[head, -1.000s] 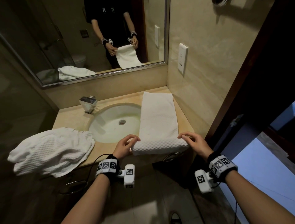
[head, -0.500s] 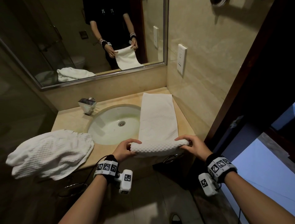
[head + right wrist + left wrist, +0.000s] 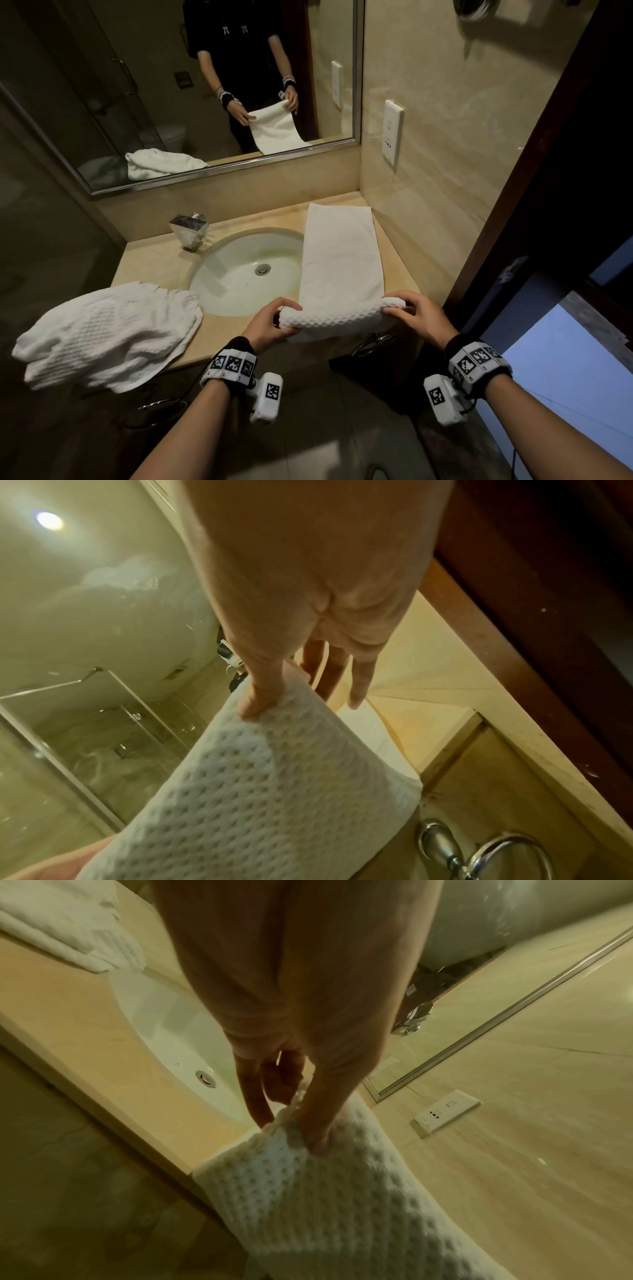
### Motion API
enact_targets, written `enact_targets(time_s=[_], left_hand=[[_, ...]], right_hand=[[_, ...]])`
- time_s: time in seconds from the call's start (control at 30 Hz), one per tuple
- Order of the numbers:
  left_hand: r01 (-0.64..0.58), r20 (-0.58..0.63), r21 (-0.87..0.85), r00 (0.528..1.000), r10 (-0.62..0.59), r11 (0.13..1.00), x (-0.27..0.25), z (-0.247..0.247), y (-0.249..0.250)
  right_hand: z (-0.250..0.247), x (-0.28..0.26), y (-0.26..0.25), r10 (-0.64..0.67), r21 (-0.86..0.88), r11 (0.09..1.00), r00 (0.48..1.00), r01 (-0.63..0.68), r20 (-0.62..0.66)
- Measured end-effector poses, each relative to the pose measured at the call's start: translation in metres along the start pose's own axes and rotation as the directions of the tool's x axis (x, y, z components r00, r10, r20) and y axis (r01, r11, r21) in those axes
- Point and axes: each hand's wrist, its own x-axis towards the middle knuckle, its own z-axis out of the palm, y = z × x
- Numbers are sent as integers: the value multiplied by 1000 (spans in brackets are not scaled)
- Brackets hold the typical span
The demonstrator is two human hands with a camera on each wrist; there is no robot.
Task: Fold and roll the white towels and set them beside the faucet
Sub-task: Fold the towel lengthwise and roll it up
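Observation:
A long folded white towel lies on the counter right of the sink, reaching to the back wall. Its near end is curled into a low roll at the counter's front edge. My left hand pinches the roll's left end, thumb on top. My right hand grips the right end, thumb pressed into the waffle weave. A second white towel lies crumpled on the counter's left end, hanging over the edge. The chrome faucet stands behind the sink at the back left.
The oval sink fills the counter's middle. A mirror runs along the back wall and a socket sits on the right wall. A dark door frame stands close on the right. Ring pulls hang on the cabinet below.
Both hands have lifted the towel's near end and turned it over on itself, so the roll has grown thicker and sits slightly raised off the counter edge.

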Motion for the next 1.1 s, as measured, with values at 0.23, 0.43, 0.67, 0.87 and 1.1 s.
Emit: enact_targets(time_s=[0.23, 0.43, 0.67, 0.87, 1.1], left_hand=[[-50, -85, 219, 994, 70, 975, 8, 0, -3], [-18, -101, -68, 995, 11, 998, 13, 2, -5], [-29, -230, -205, 973, -19, 978, 23, 15, 3], [3, -254, -241, 965, -66, 971, 34, 19, 2], [148, -47, -76, 987, -152, 986, 42, 18, -5]], right_hand=[[-5, 0, -7, 33, 83, 996, 999, -33, -2], [-5, -4, -13, -67, 103, 992, 997, 71, -41], [0, 9, -4, -65, 88, 994, 997, 68, -43], [-3, 8, 13, 2, -10, 1000, 993, -1, 117], [0, 17, 36, 12, -114, 993, 1000, -10, 18]])
